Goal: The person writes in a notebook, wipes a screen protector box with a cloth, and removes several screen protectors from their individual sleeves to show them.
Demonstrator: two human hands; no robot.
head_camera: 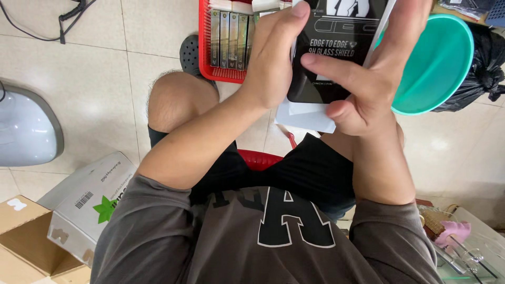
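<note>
both hands, left hand (271,63) and right hand (363,79), grip a black package (329,47) above a red basket (206,52)

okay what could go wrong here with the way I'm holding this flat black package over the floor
1. The flat black package is held in the air between the left hand and right hand, mostly by fingers at its edges; a slip could drop it onto the tiled floor.
2. A white sleeve sticks out below it and might slide free.
3. The red basket and teal basin sit close, easy to bump.

Stockroom: crated packs (230,39), cartons (31,247)
</note>
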